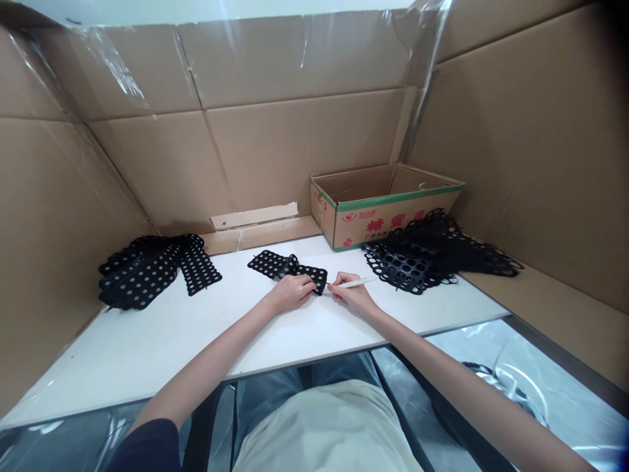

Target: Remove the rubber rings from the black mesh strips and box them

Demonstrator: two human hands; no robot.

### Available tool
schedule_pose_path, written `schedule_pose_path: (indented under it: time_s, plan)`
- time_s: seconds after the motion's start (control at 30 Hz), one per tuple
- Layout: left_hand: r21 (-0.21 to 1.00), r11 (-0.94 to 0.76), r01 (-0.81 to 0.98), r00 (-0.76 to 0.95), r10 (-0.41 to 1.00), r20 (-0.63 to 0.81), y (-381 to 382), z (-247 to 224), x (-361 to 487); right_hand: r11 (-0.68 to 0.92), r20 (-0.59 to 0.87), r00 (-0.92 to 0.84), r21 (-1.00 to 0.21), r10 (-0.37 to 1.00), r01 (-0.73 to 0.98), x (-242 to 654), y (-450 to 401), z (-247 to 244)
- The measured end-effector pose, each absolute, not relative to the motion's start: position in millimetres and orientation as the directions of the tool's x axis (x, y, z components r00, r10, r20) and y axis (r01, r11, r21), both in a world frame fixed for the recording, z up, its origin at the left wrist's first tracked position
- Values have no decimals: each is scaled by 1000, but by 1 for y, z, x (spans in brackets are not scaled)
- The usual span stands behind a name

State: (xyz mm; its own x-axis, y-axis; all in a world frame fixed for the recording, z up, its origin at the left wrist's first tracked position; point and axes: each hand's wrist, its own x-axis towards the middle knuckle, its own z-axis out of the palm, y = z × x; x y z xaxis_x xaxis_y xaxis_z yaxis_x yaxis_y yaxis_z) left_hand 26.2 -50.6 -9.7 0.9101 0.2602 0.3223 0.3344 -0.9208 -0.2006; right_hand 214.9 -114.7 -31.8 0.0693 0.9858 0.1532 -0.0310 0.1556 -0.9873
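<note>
A black fabric strip [268,263] full of round holes lies on the white table in front of me, with a twisted bunch near its middle. My left hand [293,292] is closed on its near edge, fingers curled and pressed down toward the right end. Just to the right, my right hand [352,295] pinches a slim white pen-like tool [358,282]. The tool's rear end points right, and its front reaches toward the strip's right end. Exactly what kind of tool it is, I cannot make out.
A pile of black dotted pieces [142,272] lies at the left. Black mesh pieces [417,255] are heaped at the right, against an open cardboard box [354,223]. Cardboard walls [304,131] enclose the white table [196,341] at the back and both sides.
</note>
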Motion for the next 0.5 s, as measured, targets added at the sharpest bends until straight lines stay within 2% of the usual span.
schedule_pose_path:
  time_s: [0.27,0.5]
  plan:
    - [-202,-914,351,892,260,371,-54,-14,34,131,124,120,-990,985,-56,215,-114,-31]
    - [-34,-891,452,799,388,458,-60,-23,41,160,156,92,-987,984,-36,217,-114,-33]
